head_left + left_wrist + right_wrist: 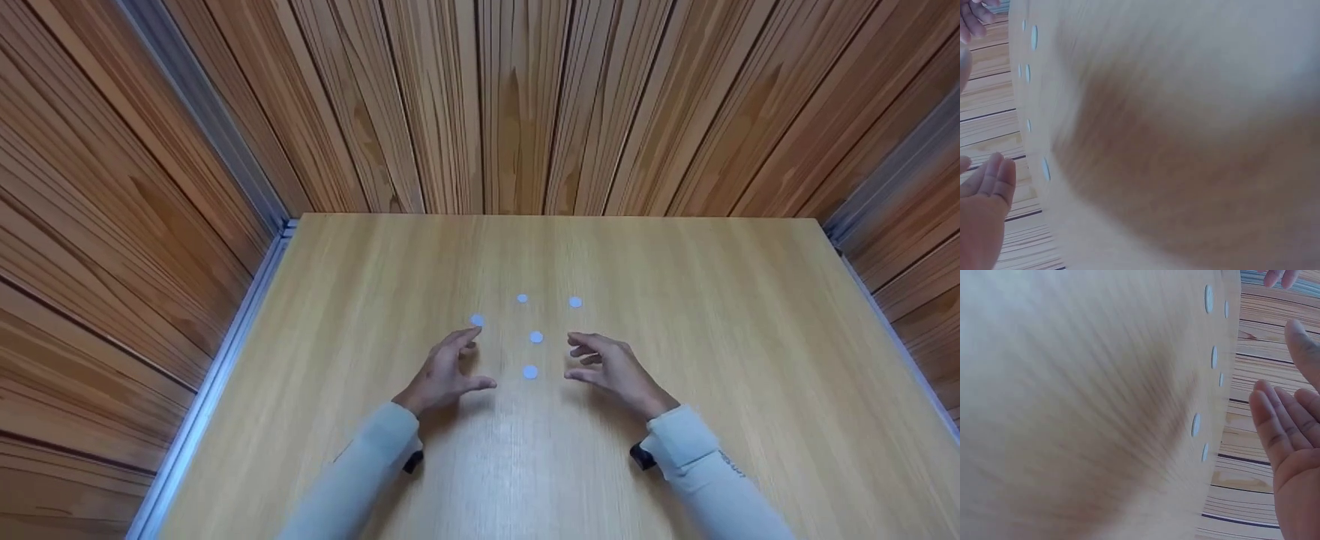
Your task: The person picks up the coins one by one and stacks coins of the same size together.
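Note:
Several small pale, flat discs lie spread on the wooden table (750, 315). My left hand (448, 369) hovers over the table left of them, fingers loosely bent, thumb apart, holding nothing. Its fingertips reach right up to the leftmost disc (477, 320) in the head view. Across from it, my right hand (616, 369) is likewise relaxed and holds nothing. Between the hands lie a near disc (530, 372) and a middle disc (536, 337). Farther back are two more, a small disc (523, 298) and a right-hand disc (575, 302). Both wrist views show the discs edge-on as thin ovals.
A wood-plank wall (517, 105) rises behind the table, with further plank walls at left and right. A metal rail (217, 390) runs along the table's left edge. Light sleeves cover both forearms, with a small dark device (643, 456) at the right wrist.

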Tool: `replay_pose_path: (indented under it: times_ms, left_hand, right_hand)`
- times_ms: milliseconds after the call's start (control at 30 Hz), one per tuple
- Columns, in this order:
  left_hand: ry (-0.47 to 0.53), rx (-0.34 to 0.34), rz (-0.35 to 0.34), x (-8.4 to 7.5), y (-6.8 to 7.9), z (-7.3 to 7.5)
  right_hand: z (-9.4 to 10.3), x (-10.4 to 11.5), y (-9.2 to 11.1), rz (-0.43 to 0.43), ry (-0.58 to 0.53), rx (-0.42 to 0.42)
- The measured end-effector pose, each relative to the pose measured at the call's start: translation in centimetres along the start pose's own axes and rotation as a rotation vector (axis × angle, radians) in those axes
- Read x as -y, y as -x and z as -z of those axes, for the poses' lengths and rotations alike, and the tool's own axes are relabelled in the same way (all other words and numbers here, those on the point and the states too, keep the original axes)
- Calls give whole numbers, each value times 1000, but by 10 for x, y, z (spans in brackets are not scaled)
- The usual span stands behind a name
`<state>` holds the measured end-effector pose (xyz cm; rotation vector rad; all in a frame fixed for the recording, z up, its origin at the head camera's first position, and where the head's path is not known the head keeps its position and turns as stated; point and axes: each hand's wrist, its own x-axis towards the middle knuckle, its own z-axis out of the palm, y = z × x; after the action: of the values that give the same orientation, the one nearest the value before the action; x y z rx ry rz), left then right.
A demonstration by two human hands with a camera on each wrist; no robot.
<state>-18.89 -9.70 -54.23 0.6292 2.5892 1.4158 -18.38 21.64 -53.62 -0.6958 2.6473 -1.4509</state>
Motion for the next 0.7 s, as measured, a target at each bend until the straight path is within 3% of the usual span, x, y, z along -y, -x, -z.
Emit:
replay_pose_path:
  times_ms: [100, 300, 600, 667, 700]
  left_hand:
    - [44, -2, -12, 0, -1, -5]
    - [122, 22, 42, -2, -6, -16]
    - [185, 33, 163, -5, -15, -32]
    - [290, 35, 218, -5, -18, -36]
    - [387, 34, 261, -5, -19, -38]
  right_hand:
    - [-5, 0, -1, -33, -48, -12]
    - [-14, 1, -4, -111, -136, 9]
    - [-27, 1, -8, -175, -118, 33]
    - [-30, 1, -9, -173, -107, 43]
    - [-31, 1, -10, -170, -100, 47]
